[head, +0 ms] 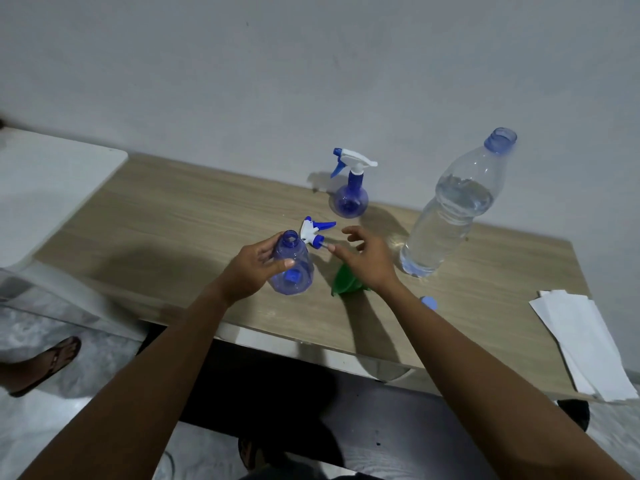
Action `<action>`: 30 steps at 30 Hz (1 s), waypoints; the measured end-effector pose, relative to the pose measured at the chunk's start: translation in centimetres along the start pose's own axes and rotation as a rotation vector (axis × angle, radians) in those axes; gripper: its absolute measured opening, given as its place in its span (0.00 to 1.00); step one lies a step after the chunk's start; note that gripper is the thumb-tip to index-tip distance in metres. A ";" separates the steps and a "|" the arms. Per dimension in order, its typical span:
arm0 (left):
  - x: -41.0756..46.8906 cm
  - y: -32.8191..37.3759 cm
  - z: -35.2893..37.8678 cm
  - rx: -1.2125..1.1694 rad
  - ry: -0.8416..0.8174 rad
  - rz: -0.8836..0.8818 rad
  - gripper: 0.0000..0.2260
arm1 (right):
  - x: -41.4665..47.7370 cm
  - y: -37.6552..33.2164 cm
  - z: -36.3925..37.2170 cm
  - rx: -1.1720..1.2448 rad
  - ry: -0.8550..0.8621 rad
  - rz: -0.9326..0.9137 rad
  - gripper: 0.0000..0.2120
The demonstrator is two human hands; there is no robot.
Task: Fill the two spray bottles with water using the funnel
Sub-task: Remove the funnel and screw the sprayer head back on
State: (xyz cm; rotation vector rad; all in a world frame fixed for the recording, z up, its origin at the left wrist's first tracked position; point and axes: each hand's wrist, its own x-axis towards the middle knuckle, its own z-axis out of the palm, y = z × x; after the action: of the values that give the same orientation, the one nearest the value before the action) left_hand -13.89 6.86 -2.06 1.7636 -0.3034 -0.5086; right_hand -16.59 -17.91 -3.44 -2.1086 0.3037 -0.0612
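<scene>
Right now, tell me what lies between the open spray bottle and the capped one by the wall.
Head view: the detached spray head lies on the table between the open spray bottle and the capped spray bottle.

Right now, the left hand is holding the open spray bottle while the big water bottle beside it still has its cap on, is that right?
Not quite: the head view shows the big water bottle uncapped, its mouth open. The left hand is indeed holding the open spray bottle.
</scene>
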 end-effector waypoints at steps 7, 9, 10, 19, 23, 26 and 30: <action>0.7 -0.6 -0.1 0.053 0.043 0.058 0.25 | 7.7 -0.5 3.4 -0.215 -0.210 0.081 0.18; 0.7 -0.6 -0.2 0.106 0.038 0.082 0.23 | 8.9 -0.2 4.1 -0.268 -0.251 0.107 0.19; 0.8 -0.6 -0.2 0.116 0.037 0.084 0.23 | 9.3 -0.1 4.4 -0.286 -0.266 0.118 0.20; 1.0 -1.0 -0.4 0.051 0.036 0.078 0.23 | 10.8 -0.4 4.6 -0.404 -0.354 0.077 0.17; 0.9 -1.0 -0.4 -0.032 0.038 0.053 0.24 | 10.1 -2.8 2.3 -0.261 -0.304 -0.007 0.11; 0.7 -1.1 -0.3 -0.089 0.038 0.028 0.25 | 8.6 -5.7 -0.1 -0.154 -0.246 -0.094 0.09; 0.7 -1.1 -0.2 -0.105 0.016 0.021 0.25 | 5.5 -10.0 -3.6 0.058 -0.161 -0.239 0.09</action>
State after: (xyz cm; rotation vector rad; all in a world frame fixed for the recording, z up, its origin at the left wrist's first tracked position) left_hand -13.27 7.04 -3.24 1.6598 -0.2789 -0.4866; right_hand -9.93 -17.20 6.48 -2.0685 -0.0462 -0.0398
